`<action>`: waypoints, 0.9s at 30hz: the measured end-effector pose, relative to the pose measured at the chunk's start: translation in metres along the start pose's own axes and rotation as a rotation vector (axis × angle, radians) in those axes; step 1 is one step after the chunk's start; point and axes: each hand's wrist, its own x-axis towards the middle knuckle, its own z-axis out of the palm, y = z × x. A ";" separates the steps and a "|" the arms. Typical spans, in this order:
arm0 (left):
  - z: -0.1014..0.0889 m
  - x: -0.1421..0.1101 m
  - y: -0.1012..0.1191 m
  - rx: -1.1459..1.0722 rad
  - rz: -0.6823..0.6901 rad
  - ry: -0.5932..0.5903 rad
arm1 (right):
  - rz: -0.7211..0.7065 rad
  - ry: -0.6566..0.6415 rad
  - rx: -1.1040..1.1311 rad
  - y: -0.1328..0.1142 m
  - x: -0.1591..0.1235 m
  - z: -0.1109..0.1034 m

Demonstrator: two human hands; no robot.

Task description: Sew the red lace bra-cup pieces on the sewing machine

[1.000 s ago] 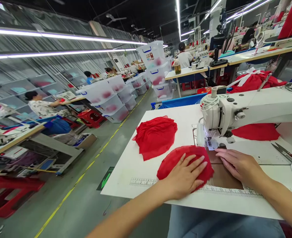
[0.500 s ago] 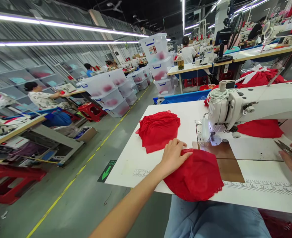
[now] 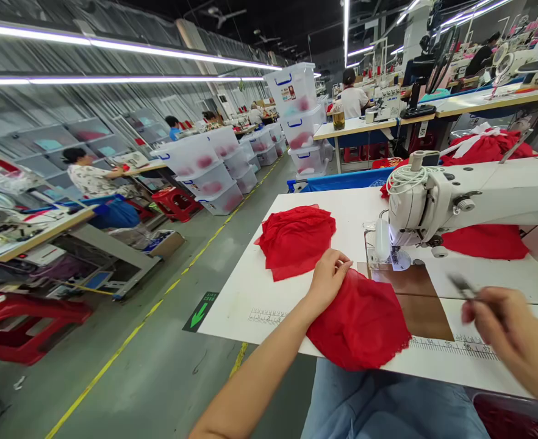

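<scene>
My left hand (image 3: pixel 329 281) pinches the upper left edge of a red fabric piece (image 3: pixel 363 326) with a lacy border. That piece lies on the white sewing table (image 3: pixel 236 305), its lower edge over the table's front edge. In my right hand (image 3: pixel 509 323) are small metal thread snips (image 3: pixel 462 285), blurred by motion, held above the table to the right of the fabric. A sewing machine (image 3: pixel 484 192) stands behind, its needle area lit beside a brown plate (image 3: pixel 427 299). Another red fabric piece (image 3: pixel 299 239) lies crumpled at the left.
More red fabric (image 3: pixel 486 242) lies behind the machine arm. A printed ruler (image 3: pixel 456 346) runs along the table's front. Stacked clear bins (image 3: pixel 296 116) and a yellow floor line (image 3: pixel 159 305) are beyond, with people seated at other machines.
My right hand has moved left from the table's right side, bringing the snips toward the fabric. My left fingers have drawn together at the fabric's edge, lifting it slightly.
</scene>
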 end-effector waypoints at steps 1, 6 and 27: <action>0.001 0.000 -0.001 -0.016 0.005 0.013 | -0.021 -0.042 0.071 -0.025 0.005 0.010; 0.000 -0.001 -0.005 -0.069 0.014 0.068 | -0.097 -0.252 0.023 -0.097 0.041 0.053; -0.001 0.001 -0.011 -0.118 0.035 0.171 | -0.113 -0.204 -0.245 -0.118 0.084 0.080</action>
